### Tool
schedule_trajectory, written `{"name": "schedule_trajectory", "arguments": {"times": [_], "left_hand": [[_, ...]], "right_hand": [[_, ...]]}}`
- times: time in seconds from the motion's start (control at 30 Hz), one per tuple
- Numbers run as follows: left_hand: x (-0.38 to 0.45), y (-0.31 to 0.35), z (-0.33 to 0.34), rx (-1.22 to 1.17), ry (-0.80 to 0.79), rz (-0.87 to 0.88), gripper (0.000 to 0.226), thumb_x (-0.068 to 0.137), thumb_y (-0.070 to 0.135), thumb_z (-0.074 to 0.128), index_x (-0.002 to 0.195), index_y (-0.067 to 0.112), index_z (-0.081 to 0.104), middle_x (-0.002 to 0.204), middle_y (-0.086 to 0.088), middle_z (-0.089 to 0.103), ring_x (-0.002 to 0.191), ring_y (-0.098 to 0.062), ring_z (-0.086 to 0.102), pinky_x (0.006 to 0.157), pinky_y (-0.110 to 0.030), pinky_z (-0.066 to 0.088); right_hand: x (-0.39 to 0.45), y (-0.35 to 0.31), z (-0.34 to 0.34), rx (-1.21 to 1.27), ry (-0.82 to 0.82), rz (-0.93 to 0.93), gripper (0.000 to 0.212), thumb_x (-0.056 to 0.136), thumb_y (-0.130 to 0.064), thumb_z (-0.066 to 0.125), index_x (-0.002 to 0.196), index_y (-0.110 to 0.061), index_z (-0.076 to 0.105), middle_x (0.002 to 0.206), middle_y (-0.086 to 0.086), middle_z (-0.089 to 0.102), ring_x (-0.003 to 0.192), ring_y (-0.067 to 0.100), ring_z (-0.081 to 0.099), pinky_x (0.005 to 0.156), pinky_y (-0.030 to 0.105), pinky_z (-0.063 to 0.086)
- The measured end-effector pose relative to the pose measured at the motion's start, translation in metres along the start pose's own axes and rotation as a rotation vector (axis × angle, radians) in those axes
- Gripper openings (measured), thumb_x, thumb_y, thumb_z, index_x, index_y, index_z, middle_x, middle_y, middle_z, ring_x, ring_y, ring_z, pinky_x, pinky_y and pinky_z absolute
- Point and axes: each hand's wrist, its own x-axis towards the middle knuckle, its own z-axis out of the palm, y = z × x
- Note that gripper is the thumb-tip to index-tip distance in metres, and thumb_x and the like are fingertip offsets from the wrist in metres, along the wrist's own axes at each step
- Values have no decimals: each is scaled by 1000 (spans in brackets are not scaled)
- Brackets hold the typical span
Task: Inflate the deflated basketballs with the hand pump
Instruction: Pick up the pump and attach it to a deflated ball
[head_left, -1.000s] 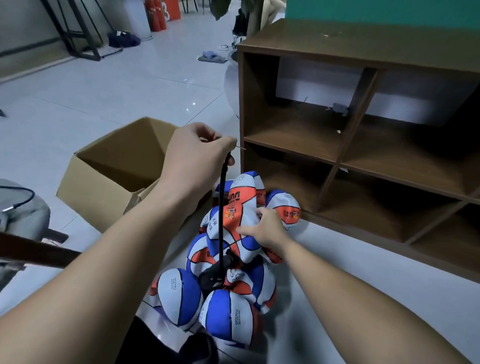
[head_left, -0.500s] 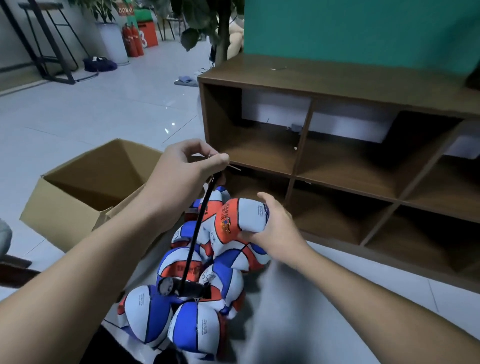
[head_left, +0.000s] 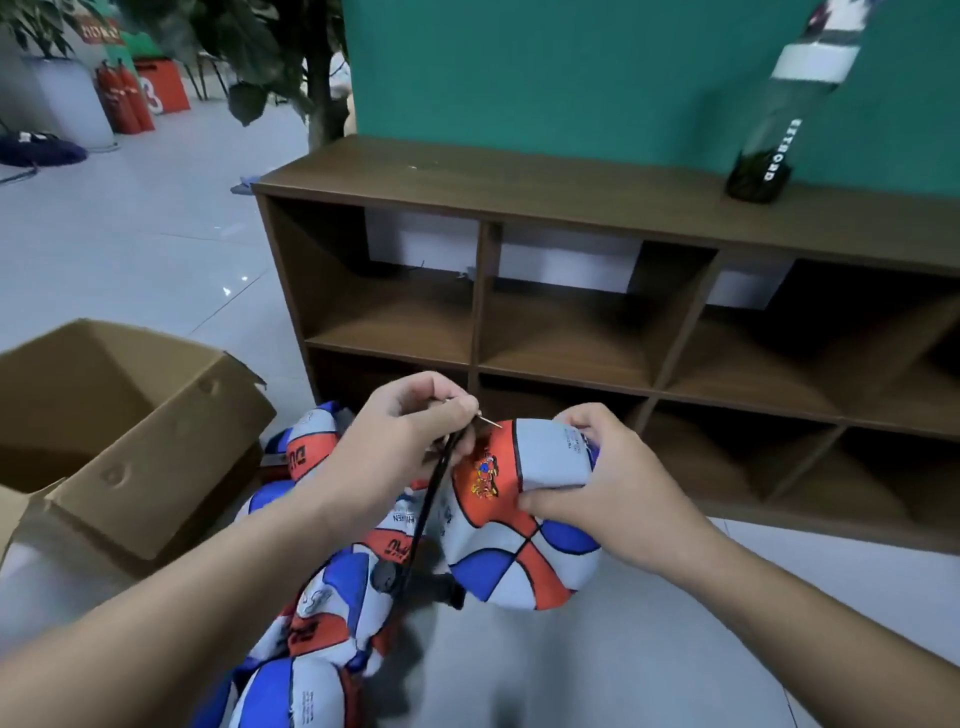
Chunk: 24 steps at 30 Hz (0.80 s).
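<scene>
Needle (head_left: 490, 420) of the pump hose (head_left: 427, 512), pinched in the left hand (head_left: 400, 447), hovers just beside a limp basketball (head_left: 524, 514) gripped by the right hand (head_left: 618, 488); next, probably, finding the valve

Your left hand (head_left: 410, 441) hides the end of the thin black pump hose (head_left: 426, 512), and its lower run vanishes behind the flat orange, white and blue basketball (head_left: 519, 525). Left of that ball, the brown cardboard box (head_left: 130, 431) is cut off by the picture's edge. The print on the ball is too blurred for you to read.
</scene>
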Motion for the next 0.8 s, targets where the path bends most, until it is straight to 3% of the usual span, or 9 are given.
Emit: {"name": "schedule_trajectory", "arguments": {"times": [0.07,0.2,0.33,0.47,0.57,0.63,0.8], "left_hand": [[5,-9,7,6,-20,-30,17,105,25,65,93,12,67,80,-14,64,76,-29,52,78,-47,37],[16,-17,7,-90,12,-83,17,104,28,66,93,15,68,79,-13,61,80,-31,49,80,-49,37],[20,-20,3,-171,-21,-81,17,103,29,68,97,13,67,79,-12,60,76,-29,50,80,-51,37],[20,-15,3,-161,-47,-36,24,103,32,70,105,8,71,88,-15,66,85,-34,49,84,-54,35],[14,-6,9,-109,-55,10,21,102,28,70,113,10,76,97,-17,76,92,-33,69,98,-54,56],[10,-3,14,-21,-54,54,19,100,28,72,111,12,77,97,-16,78,102,-31,75,102,-53,58],[5,-4,21,125,-73,157,12,98,24,76,104,15,78,92,-10,79,97,-26,77,94,-42,62]], "right_hand": [[-2,1,-7,66,-85,77,78,65,-33,96,127,-45,50,115,-17,72,99,9,76,83,40,67],[-15,-6,-25,236,-170,99,78,72,-15,98,134,-35,56,115,-13,78,103,16,78,90,42,65],[-20,-7,-25,285,-61,16,59,69,-11,100,120,-25,74,110,-5,81,100,18,79,85,41,66],[-15,-5,-20,388,35,-37,43,74,-8,95,113,-21,79,105,1,82,96,22,80,81,42,67],[-11,-3,-13,246,90,-45,33,77,-21,96,106,-27,79,100,-6,81,91,16,79,76,40,68],[-8,2,-9,107,121,-42,33,75,-33,97,102,-32,78,98,-12,79,90,11,76,74,36,67],[-9,7,-4,-234,217,-255,36,70,-45,97,98,-35,75,93,-21,68,94,7,64,79,26,54]]}}
